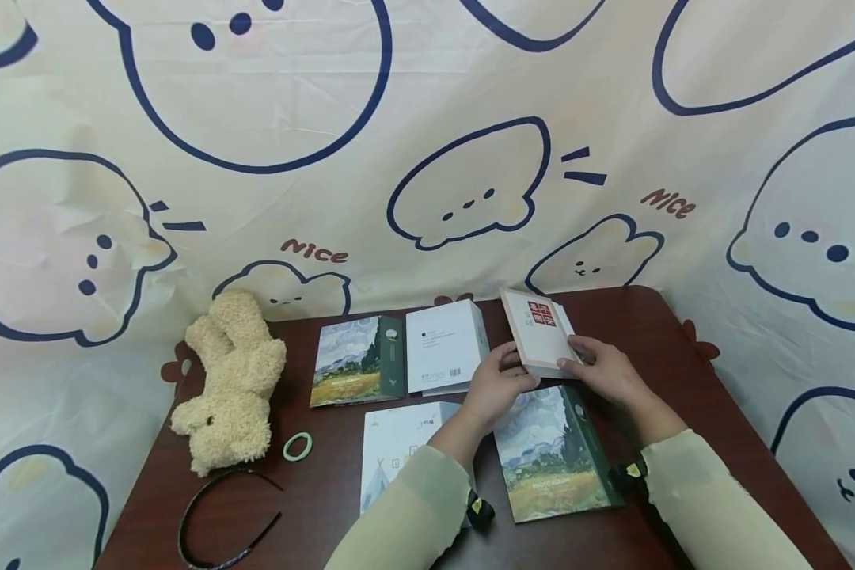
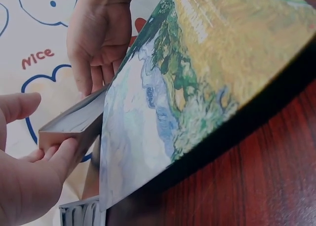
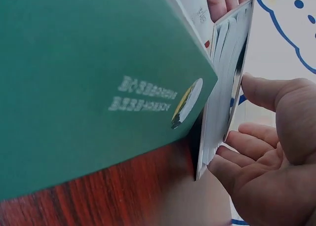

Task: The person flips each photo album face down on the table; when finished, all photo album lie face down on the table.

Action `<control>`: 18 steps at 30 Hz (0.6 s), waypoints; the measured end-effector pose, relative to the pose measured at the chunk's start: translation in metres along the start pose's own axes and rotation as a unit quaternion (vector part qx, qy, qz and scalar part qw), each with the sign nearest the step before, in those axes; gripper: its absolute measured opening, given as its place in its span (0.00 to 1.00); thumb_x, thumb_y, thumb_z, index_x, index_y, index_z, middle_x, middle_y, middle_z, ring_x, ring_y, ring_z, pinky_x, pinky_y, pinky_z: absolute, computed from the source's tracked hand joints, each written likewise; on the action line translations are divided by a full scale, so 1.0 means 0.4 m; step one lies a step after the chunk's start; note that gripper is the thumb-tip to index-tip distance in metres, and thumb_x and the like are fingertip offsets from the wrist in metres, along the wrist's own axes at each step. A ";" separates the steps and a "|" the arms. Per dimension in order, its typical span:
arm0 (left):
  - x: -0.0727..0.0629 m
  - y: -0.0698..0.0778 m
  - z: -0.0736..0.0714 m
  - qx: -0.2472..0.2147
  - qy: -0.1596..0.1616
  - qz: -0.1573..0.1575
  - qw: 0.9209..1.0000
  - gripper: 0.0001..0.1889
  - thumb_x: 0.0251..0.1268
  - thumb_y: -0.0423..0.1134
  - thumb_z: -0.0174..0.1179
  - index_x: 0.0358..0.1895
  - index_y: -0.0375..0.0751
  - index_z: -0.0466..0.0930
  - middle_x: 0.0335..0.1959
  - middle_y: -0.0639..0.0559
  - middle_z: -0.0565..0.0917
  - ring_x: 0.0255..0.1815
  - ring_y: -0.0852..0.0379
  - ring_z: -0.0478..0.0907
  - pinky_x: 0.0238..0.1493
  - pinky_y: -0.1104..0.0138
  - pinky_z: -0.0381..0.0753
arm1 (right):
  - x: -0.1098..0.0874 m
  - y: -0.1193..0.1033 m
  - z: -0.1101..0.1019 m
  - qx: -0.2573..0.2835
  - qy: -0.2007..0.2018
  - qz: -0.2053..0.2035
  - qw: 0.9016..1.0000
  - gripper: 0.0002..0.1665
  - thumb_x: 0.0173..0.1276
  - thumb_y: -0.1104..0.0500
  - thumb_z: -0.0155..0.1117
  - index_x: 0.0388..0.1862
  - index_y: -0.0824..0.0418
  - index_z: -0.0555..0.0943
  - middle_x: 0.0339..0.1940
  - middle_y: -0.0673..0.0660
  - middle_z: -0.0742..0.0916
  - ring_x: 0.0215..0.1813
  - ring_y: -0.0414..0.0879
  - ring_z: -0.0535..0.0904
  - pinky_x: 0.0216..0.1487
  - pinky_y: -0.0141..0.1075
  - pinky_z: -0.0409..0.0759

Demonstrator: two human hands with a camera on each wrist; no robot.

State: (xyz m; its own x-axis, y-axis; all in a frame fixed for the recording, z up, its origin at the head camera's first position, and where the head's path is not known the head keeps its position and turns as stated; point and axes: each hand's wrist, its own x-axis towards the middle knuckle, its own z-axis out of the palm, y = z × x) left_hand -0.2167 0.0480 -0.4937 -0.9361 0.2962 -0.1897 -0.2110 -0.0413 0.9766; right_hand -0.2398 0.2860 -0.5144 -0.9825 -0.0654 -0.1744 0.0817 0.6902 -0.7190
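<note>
A cream photo album [image 1: 541, 340] with a red square on its cover is tilted above the table's back right part. My right hand [image 1: 602, 366] pinches its right edge, thumb on the cover and fingers on the other side. At its lower left, my left hand [image 1: 495, 389] touches it with the fingers; the left wrist view shows that thumb standing apart. Another white book [image 1: 564, 318] peeks out behind the held album, mostly hidden. A green-spined photo album [image 1: 552, 459] with a painted landscape lies just below my hands.
A matching landscape album [image 1: 349, 360], a white book [image 1: 442, 344] and a tent-print book [image 1: 385, 435], partly covered by my left arm, lie on the dark wooden table [image 1: 321, 491]. Leftward are a plush toy [image 1: 231, 388], a green ring [image 1: 298, 446] and a black headband [image 1: 188, 518].
</note>
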 end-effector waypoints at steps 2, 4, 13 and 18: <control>-0.003 0.004 0.000 0.006 0.000 0.005 1.000 0.39 0.65 0.33 0.70 0.79 0.41 0.64 0.66 0.47 0.75 0.70 0.42 0.75 0.60 0.59 0.82 | 0.000 -0.002 0.000 0.002 -0.001 0.000 1.000 0.51 0.73 0.37 0.65 0.81 0.67 0.62 0.77 0.73 0.70 0.73 0.70 0.70 0.67 0.60 0.74; -0.005 0.008 0.000 0.011 -0.001 0.011 1.000 0.39 0.65 0.33 0.69 0.78 0.43 0.64 0.66 0.49 0.76 0.70 0.43 0.75 0.60 0.59 0.82 | -0.001 -0.005 -0.001 0.006 -0.003 0.001 1.000 0.51 0.73 0.36 0.65 0.81 0.66 0.62 0.77 0.72 0.70 0.73 0.69 0.70 0.67 0.60 0.75; -0.012 0.021 -0.002 0.039 0.011 0.044 0.998 0.36 0.65 0.36 0.70 0.76 0.47 0.68 0.63 0.52 0.76 0.68 0.49 0.76 0.66 0.58 0.78 | -0.007 -0.017 -0.003 0.045 -0.026 -0.009 0.999 0.48 0.74 0.38 0.65 0.81 0.64 0.63 0.77 0.70 0.71 0.72 0.66 0.73 0.65 0.58 0.77; -0.015 0.029 -0.003 0.048 0.010 0.056 0.997 0.35 0.66 0.36 0.69 0.76 0.47 0.69 0.62 0.52 0.76 0.66 0.50 0.77 0.67 0.56 0.77 | -0.009 -0.022 -0.004 0.049 -0.035 -0.015 0.998 0.45 0.76 0.38 0.63 0.81 0.61 0.65 0.77 0.70 0.71 0.69 0.65 0.75 0.63 0.58 0.79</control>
State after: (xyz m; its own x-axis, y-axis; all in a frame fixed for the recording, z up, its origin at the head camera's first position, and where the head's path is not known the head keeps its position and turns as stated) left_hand -0.2140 0.0447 -0.4814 -0.9579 0.2758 -0.0804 -0.0782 0.0189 0.9968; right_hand -0.2371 0.2815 -0.5064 -0.9708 -0.1385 -0.1957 0.0710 0.6137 -0.7864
